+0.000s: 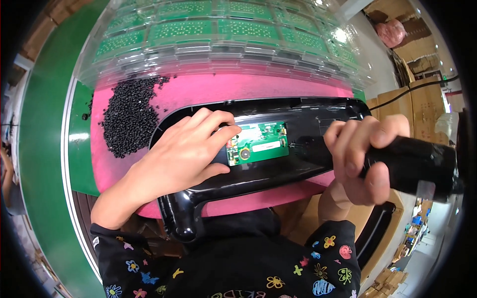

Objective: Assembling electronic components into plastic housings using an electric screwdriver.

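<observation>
A green circuit board [266,140] with a white label strip and a round part lies in a long black plastic housing [213,186]. My left hand [191,144] rests over the board's left end, its fingertips at the upper left corner. The thumb is spread from the fingers and lies near the lower left edge. To the right, my right hand [360,154] is closed around a black electric screwdriver [422,166], held roughly level. Its front end points left toward the board's right edge, where the dark tip is hard to make out.
A heap of small black screws [130,116] lies left of the housing on a pink mat [198,88]. Stacked clear plastic trays [223,54] with several green boards stand behind. A black cable [415,90] runs at the right, near cardboard boxes [422,111].
</observation>
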Available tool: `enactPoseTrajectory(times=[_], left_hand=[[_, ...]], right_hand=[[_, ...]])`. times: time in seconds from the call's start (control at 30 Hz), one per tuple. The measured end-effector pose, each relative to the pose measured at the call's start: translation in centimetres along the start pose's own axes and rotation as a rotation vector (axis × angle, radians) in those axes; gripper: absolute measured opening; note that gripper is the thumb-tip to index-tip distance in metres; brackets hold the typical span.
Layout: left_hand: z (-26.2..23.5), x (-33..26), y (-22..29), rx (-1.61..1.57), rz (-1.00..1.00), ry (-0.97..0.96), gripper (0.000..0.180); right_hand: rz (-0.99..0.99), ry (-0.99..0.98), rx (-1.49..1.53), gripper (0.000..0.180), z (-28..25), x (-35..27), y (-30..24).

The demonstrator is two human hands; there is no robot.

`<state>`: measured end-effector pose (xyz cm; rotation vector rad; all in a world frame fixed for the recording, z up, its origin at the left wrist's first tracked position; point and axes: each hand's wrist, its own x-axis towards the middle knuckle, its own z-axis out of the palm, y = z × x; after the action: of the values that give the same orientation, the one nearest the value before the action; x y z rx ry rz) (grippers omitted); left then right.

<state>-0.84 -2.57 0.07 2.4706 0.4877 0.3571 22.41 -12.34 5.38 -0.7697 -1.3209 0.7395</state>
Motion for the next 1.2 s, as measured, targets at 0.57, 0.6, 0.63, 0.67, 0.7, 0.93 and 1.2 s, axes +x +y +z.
enactPoseTrajectory(times=[0.57,0.6,0.63,0.67,0.7,0.93,1.2], left_hand=[[-0.8,0.3,0.9,-0.007,0.021,0.169,0.044],[-0.8,0.3,0.7,0.015,0.034,0.277,0.038],[-1.1,0.3,0.5,0.084,0.047,0.323,0.039],[-1.4,0.3,0.5,0.156,0.014,0.352,0.039],[-1.7,0.4,0.5,0.228,-0.02,0.381,0.039],[-1.7,-0.4,-0.8,0.203,-0.08,0.267,0.022],[-1.5,-1.5,0.4,0.198,-0.144,0.033,0.015]], right_hand=[[0.188,0.059,-0.036,0.041,0.6,-0.7,1.6],[0.179,0.058,-0.034,0.041,0.6,-0.7,1.9],[0.165,0.093,-0.046,0.042,0.7,-0.7,2.2],[0.149,0.128,-0.059,0.043,0.8,-0.7,2.3],[0.149,0.076,-0.032,0.043,0.1,-0.4,2.2],[0.462,0.558,0.445,0.023,-3.9,1.8,1.9],[0.056,0.073,-0.384,0.043,2.1,-1.9,-2.8]])
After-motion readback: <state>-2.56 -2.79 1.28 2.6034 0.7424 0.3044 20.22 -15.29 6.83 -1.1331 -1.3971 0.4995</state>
